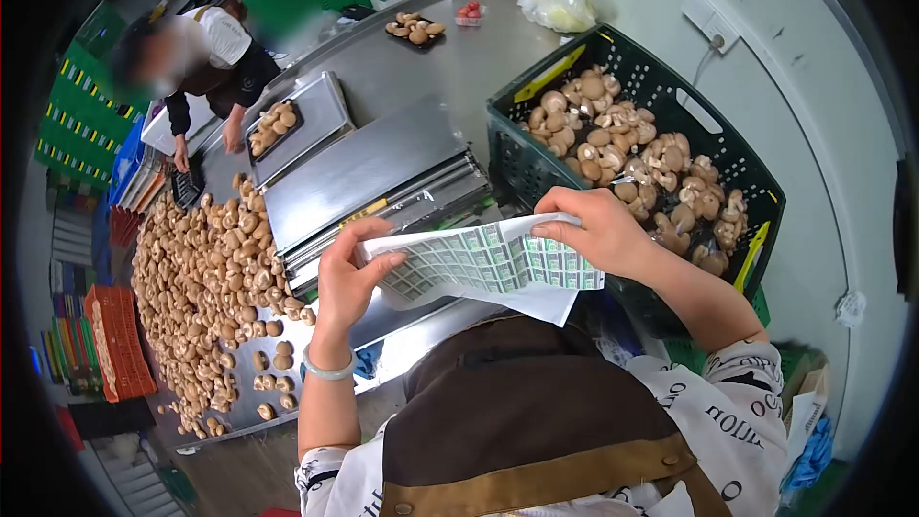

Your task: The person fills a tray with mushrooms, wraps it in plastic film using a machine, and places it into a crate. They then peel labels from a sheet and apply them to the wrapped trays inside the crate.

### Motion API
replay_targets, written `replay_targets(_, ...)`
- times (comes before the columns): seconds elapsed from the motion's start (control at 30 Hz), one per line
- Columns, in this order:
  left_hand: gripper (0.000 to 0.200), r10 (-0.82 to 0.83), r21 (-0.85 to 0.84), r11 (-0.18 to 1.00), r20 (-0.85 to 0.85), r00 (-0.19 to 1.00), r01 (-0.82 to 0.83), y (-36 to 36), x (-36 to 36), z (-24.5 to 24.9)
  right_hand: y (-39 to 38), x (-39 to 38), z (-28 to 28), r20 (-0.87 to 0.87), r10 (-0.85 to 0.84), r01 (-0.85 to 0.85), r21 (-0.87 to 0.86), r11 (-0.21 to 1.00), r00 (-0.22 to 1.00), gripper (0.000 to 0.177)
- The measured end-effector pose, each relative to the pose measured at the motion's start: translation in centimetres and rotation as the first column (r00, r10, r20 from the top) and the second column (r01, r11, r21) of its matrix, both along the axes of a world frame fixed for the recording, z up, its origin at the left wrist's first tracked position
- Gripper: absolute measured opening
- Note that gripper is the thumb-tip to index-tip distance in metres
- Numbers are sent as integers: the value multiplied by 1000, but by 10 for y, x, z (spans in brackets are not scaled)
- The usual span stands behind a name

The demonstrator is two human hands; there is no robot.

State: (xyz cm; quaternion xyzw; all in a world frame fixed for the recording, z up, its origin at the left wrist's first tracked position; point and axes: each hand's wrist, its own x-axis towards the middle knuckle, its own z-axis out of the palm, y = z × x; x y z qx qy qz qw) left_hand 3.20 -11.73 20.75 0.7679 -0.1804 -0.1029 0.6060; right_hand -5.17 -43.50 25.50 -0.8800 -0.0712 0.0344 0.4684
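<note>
A sheet of small green-and-white printed labels [488, 260] is stretched between my two hands in front of my apron, its lower edge folded and creased. My left hand [349, 268] pinches the sheet's left end between thumb and fingers. At the upper right corner, my right hand [589, 225] grips it the same way. Just beyond the sheet stands a flat metal wrapping machine [373, 177] with a bright steel top. Close to my right hand is a dark green crate [536, 148] holding several film-wrapped packs of mushrooms [622, 134].
Loose mushrooms [206, 278] cover the steel table's left side. Across the table, a co-worker [211, 57] reaches toward a black tray [188, 187]. A filled mushroom tray [274, 129] sits beside the machine; another tray [415, 31] lies farther back. An orange crate [120, 345] stands at left.
</note>
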Motion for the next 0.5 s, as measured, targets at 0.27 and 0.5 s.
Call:
replay_targets(0.27, 13, 150, 44, 988, 34, 988, -151, -52, -15, 14, -49, -18, 7, -131, 0, -22, -169, 985, 991, 24)
replay_targets(0.5, 10, 35, 123, 989, 334, 942, -81, -83, -14, 20, -80, -27, 2, -124, 60, -94, -286, 953, 990, 26)
